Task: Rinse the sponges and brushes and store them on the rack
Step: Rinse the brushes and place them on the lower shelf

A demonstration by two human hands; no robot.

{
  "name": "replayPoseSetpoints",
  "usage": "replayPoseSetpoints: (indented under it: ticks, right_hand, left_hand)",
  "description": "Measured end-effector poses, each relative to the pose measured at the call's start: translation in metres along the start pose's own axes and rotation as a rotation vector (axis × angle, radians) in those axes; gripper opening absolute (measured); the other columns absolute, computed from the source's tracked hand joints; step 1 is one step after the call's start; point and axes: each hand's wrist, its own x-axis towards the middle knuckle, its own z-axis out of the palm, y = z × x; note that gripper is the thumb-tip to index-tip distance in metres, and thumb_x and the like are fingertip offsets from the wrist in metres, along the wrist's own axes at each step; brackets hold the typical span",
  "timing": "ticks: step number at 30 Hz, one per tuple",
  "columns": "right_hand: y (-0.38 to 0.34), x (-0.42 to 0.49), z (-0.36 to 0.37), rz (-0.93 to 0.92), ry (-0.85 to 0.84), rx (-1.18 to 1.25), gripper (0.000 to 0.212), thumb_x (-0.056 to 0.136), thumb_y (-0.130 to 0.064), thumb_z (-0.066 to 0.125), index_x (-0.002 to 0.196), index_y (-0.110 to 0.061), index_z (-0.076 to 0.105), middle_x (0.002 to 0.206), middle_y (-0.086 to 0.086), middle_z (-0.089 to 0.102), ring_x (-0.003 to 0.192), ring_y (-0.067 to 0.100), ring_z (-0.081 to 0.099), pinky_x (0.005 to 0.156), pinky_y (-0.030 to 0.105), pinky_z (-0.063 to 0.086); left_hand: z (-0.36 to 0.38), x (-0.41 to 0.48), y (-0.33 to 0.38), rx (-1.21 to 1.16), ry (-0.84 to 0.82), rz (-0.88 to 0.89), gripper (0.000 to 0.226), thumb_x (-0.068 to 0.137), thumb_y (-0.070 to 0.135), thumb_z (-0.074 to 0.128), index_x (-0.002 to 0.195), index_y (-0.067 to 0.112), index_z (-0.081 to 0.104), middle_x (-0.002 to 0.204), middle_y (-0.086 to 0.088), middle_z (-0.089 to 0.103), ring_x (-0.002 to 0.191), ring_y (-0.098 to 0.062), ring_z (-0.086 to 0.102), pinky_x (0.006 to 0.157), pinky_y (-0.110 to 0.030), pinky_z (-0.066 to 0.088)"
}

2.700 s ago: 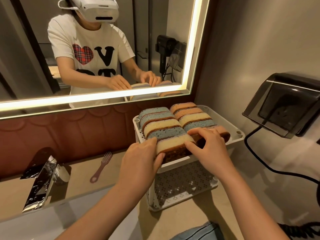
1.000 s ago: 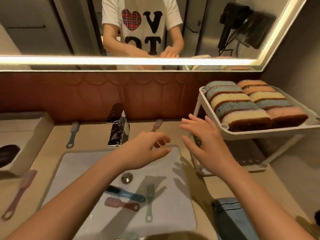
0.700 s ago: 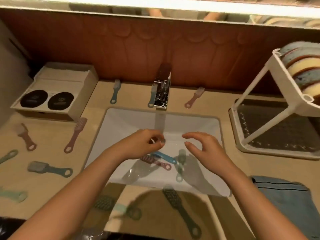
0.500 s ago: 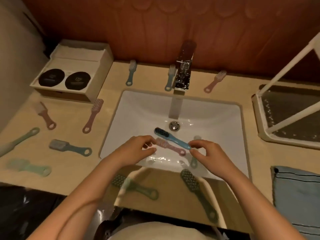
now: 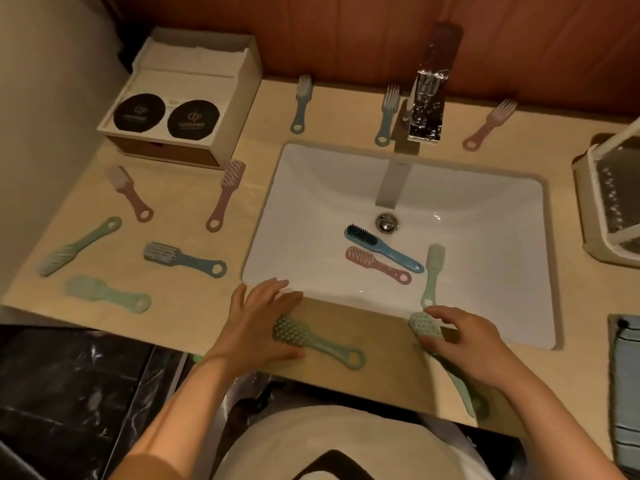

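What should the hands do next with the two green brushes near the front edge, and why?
Probably grip both and lift them into the sink. The left hand lies open by the left green brush, the right hand over the right green brush; neither is gripped, both lie on the counter.

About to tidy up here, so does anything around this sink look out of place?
Yes. Brushes lie scattered at odd angles over the counter instead of on the rack, and three, a blue brush, a pink brush and a green brush, lie loose in the sink near the drain.
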Motion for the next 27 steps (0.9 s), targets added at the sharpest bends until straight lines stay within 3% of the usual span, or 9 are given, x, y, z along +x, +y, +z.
replayPoseSetpoints:
  ticks: [3,8,12,14,16,20,24,27]
  right_hand:
    - [-0.002,0.004,0.002,0.029,0.018,-0.055,0.045,0.082,-0.045,0.062,0.122,-0.026,0.055,0.129,-0.002,0.058,0.111,0.019,0.054,0.097,0.037,0.039]
    - [-0.002,0.007,0.004,0.035,0.043,0.053,0.028,0.083,-0.04,0.063,0.106,-0.026,0.059,0.115,-0.002,0.063,0.097,0.016,0.058,0.088,0.035,0.046]
    - [-0.003,0.002,-0.005,-0.041,0.103,0.29,0.011,0.087,-0.03,0.061,0.097,-0.031,0.057,0.094,-0.01,0.063,0.082,0.008,0.058,0.07,0.023,0.05]
    - [0.001,0.001,-0.015,-0.067,0.171,0.382,0.015,0.088,-0.026,0.059,0.102,-0.031,0.056,0.096,-0.013,0.06,0.08,0.004,0.058,0.061,0.014,0.046]
    - [0.006,0.002,-0.024,-0.073,0.245,0.46,0.023,0.089,-0.023,0.058,0.11,-0.031,0.055,0.102,-0.01,0.059,0.082,0.002,0.057,0.065,0.012,0.043]
    - [0.028,-0.001,-0.043,-0.04,0.384,0.506,0.036,0.091,-0.025,0.055,0.127,-0.026,0.054,0.106,-0.002,0.057,0.092,0.016,0.057,0.083,0.03,0.048]
    - [0.064,-0.01,-0.068,0.01,0.536,0.491,0.039,0.093,-0.021,0.051,0.132,-0.024,0.05,0.1,0.004,0.051,0.092,0.015,0.05,0.084,0.025,0.036]
    - [0.093,-0.015,-0.089,0.068,0.616,0.444,0.041,0.094,-0.019,0.05,0.134,-0.021,0.048,0.1,0.007,0.05,0.09,0.014,0.049,0.083,0.023,0.032]
  left_hand:
    - [0.002,0.005,-0.007,0.016,-0.013,0.063,0.094,0.057,0.078,0.04,0.14,0.034,0.036,0.149,0.011,0.029,0.14,-0.006,0.01,0.114,-0.037,-0.009]
    - [0.0,0.016,-0.005,-0.136,0.078,0.056,0.061,0.075,0.062,0.056,0.125,0.027,0.056,0.127,0.012,0.057,0.126,-0.006,0.045,0.117,-0.034,0.003]
    - [-0.008,0.026,0.009,-0.068,0.082,0.028,0.051,0.077,0.06,0.046,0.109,0.025,0.063,0.11,0.008,0.066,0.106,-0.01,0.057,0.113,-0.04,0.023]
    - [-0.014,0.033,0.019,-0.08,0.111,0.019,0.037,0.081,0.057,0.048,0.096,0.027,0.063,0.093,0.009,0.067,0.089,-0.011,0.06,0.094,-0.04,0.044]
    - [-0.019,0.039,0.034,-0.199,0.182,-0.038,0.024,0.084,0.049,0.057,0.09,0.026,0.059,0.08,0.009,0.062,0.074,-0.01,0.057,0.07,-0.035,0.049]
    - [-0.023,0.056,0.074,-0.497,0.228,-0.156,0.022,0.081,0.031,0.07,0.088,0.016,0.056,0.069,0.006,0.055,0.06,-0.012,0.048,0.053,-0.021,0.036]
    - [-0.02,0.08,0.121,-0.714,0.199,-0.212,0.021,0.082,0.035,0.066,0.082,0.017,0.057,0.07,0.002,0.055,0.062,-0.016,0.05,0.06,-0.034,0.044]
    - [-0.018,0.096,0.159,-0.912,0.143,-0.31,0.025,0.096,0.03,0.045,0.092,0.01,0.059,0.069,0.0,0.05,0.061,-0.013,0.047,0.059,-0.029,0.046]
